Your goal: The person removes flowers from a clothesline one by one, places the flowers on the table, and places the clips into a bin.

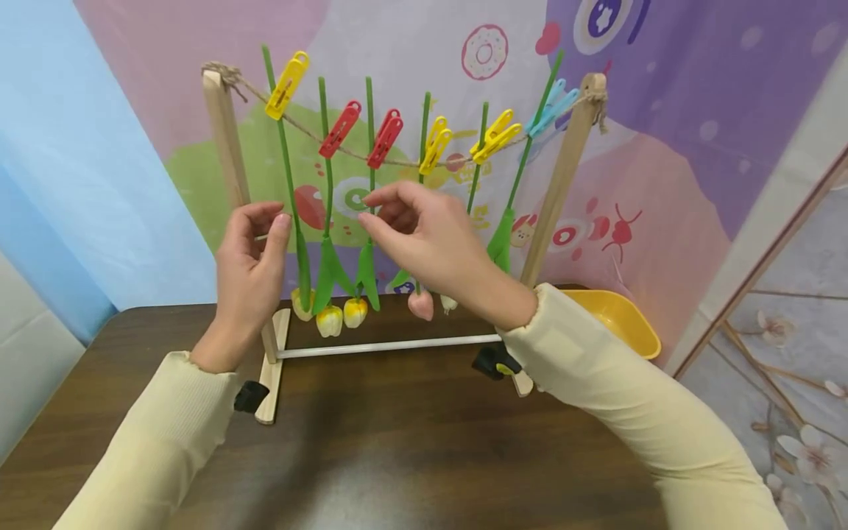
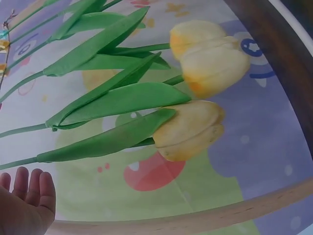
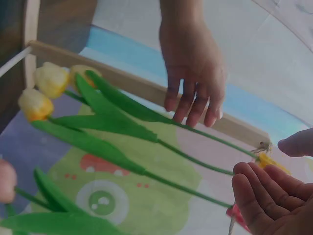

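Several artificial tulips hang head-down from a twine line (image 1: 391, 160), each held by a clothespin. My left hand (image 1: 252, 265) is beside the leftmost tulip's stem (image 1: 288, 169), fingers loosely bent and holding nothing. In front of the middle stems, my right hand (image 1: 437, 235) is raised with thumb and fingers apart and nothing between them. From left, the pins are a yellow clothespin (image 1: 287, 86), two red clothespins (image 1: 340, 129), two yellow ones and a blue clothespin (image 1: 553, 109). Pale yellow tulip heads (image 2: 215, 63) show closely in the left wrist view; a pink head (image 1: 420, 305) hangs behind my right hand.
The twine is tied between two wooden posts (image 1: 563, 184) joined low down by a white rod (image 1: 391, 346). A yellow tray (image 1: 629, 327) stands behind the right post on the dark wooden table (image 1: 411, 442). A patterned cloth (image 1: 397, 44) hangs behind.
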Demonstrator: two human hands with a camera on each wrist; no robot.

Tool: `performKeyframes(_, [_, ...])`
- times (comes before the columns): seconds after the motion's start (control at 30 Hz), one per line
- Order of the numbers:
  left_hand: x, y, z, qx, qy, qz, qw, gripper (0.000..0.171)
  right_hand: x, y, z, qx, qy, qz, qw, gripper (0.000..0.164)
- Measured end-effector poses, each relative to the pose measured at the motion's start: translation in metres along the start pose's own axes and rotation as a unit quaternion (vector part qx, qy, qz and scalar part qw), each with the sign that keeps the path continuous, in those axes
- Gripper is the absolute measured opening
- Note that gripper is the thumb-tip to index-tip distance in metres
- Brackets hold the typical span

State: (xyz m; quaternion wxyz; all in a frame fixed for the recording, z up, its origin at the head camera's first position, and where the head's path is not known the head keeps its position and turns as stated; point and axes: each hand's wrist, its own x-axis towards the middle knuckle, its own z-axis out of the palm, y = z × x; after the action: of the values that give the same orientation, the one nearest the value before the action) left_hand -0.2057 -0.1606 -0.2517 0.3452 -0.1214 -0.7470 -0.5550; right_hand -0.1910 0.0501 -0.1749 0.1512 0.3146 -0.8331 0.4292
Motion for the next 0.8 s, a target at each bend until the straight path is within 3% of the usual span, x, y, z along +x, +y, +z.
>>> performKeyframes(0.4, [0.008,0.005,0.000,0.009,-0.007,0.005,0.9999,0.033,0.023,-0.025,0.003,0.023,0.016,-0.029,0.999,0.024])
performKeyframes(0.8, [0.018,0.010,0.008,-0.001,-0.011,-0.002,0.9999,0.034,0.060,-0.055,-0.001,0.065,0.034,0.026,0.997,0.040])
